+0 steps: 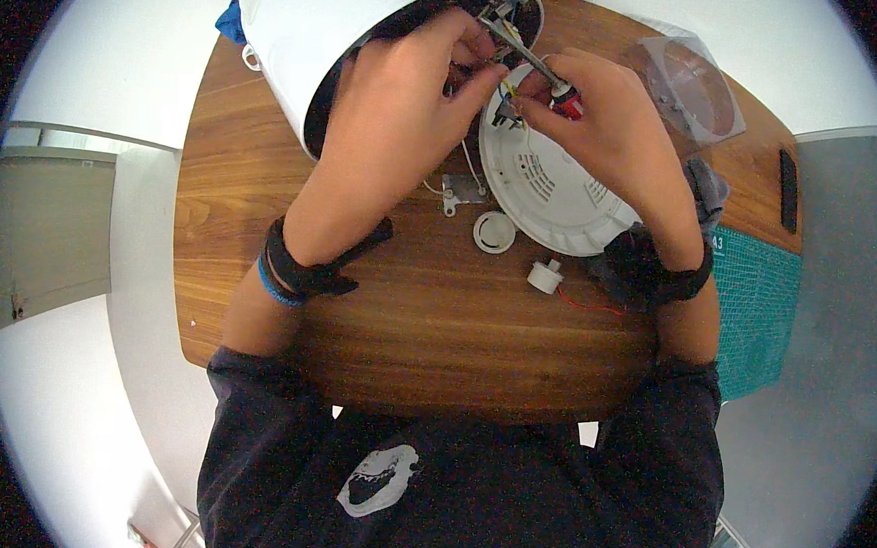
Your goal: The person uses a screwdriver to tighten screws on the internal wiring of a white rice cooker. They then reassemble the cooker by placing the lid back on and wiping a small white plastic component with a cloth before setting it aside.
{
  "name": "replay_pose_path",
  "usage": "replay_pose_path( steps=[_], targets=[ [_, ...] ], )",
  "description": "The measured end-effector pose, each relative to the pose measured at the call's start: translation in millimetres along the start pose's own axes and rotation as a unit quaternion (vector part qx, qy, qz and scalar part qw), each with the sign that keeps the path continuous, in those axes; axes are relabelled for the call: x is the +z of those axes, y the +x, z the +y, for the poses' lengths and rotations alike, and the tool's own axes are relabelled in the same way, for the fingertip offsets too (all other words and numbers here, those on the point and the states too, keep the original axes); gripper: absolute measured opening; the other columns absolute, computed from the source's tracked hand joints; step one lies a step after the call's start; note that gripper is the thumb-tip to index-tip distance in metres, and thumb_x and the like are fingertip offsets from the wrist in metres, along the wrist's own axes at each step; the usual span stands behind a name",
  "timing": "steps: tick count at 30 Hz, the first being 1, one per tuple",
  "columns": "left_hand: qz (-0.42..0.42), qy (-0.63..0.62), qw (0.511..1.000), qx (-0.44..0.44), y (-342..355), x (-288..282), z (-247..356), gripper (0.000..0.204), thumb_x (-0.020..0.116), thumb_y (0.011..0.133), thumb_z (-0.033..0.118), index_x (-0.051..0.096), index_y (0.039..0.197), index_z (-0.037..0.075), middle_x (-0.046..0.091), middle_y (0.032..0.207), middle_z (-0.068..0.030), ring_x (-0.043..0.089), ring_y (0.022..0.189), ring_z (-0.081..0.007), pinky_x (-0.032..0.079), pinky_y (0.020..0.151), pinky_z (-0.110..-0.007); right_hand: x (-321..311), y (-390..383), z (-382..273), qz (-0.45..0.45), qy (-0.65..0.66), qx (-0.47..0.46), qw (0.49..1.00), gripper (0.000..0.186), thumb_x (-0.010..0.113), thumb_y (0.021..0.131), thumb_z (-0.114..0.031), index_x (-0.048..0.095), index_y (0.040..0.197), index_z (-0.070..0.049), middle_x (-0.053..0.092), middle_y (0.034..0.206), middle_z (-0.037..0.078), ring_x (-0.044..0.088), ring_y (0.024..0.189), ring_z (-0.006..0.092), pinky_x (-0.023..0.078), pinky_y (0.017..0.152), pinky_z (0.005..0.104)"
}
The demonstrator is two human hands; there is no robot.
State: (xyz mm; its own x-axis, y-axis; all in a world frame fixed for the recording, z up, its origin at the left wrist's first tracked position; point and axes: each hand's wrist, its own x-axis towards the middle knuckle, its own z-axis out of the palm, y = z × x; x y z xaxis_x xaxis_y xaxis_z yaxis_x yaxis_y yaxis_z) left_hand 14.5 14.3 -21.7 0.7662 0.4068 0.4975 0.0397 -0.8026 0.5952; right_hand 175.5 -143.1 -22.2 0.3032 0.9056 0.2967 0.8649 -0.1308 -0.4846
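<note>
A white cylindrical housing point(333, 11) lies on its side at the top, its dark opening showing wiring and small parts point(507, 10). My left hand point(419, 84) reaches into that opening, fingers curled closed on something I cannot make out. My right hand point(610, 114) grips a hand tool with a red-and-black handle point(568, 100) and long metal shaft, angled up into the wiring. Thin wires and a small dark component point(507, 116) sit by my right fingertips, over a white round vented plate point(551, 206).
The wooden table point(455, 344) carries a white ring cap point(494, 232), a white part with red wire point(545, 276), a small bracket point(450, 200), a clear plastic piece point(696, 84), dark cloth point(618, 259), a green cutting mat point(753, 320), a black bar point(788, 188). Blue cloth point(230, 13) is beside the housing.
</note>
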Motion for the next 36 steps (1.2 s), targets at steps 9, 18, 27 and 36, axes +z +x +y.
replay_pose_path(
  steps=[9,18,27,36],
  targets=[
    [0.010,-0.007,1.000,0.006,0,0,0,0.019,0.083,0.095,0.016,0.076,0.106,0.003,0.083,0.095,-0.0156,0.081,0.083,-0.0339,0.064,0.075,-0.043,1,1,-1,-0.006,0.014,0.008,1.000,0.028,0.082,0.096,-0.028,0.078,0.106,-0.002,0.076,0.097,0.022,0.076,0.090,0.0422,0.061,0.082,0.0512],
    [-0.026,-0.020,0.999,-0.039,-3,-10,14,0.020,0.082,0.096,0.017,0.076,0.106,0.000,0.083,0.095,-0.0178,0.082,0.082,-0.0344,0.064,0.074,-0.041,-11,-4,-12,0.015,0.038,0.002,0.999,0.026,0.086,0.095,-0.020,0.071,0.108,-0.003,0.076,0.096,0.013,0.073,0.086,0.0301,0.057,0.077,0.0390],
    [-0.038,-0.054,0.997,-0.032,-4,-8,11,0.016,0.080,0.097,0.011,0.077,0.109,0.001,0.083,0.098,-0.0180,0.082,0.088,-0.0331,0.065,0.077,-0.039,-19,-7,-21,0.014,0.094,-0.004,0.995,0.019,0.086,0.095,-0.012,0.077,0.111,-0.004,0.078,0.096,0.003,0.069,0.086,0.0129,0.054,0.075,0.0296],
    [-0.048,-0.074,0.995,-0.037,-3,-9,6,0.017,0.081,0.097,0.012,0.077,0.110,0.001,0.083,0.097,-0.0171,0.082,0.084,-0.0305,0.064,0.074,-0.037,-18,-4,-21,0.044,0.094,-0.003,0.995,0.022,0.084,0.095,-0.019,0.079,0.113,-0.009,0.080,0.099,0.012,0.077,0.084,0.0278,0.061,0.075,0.0373]
  ],
)
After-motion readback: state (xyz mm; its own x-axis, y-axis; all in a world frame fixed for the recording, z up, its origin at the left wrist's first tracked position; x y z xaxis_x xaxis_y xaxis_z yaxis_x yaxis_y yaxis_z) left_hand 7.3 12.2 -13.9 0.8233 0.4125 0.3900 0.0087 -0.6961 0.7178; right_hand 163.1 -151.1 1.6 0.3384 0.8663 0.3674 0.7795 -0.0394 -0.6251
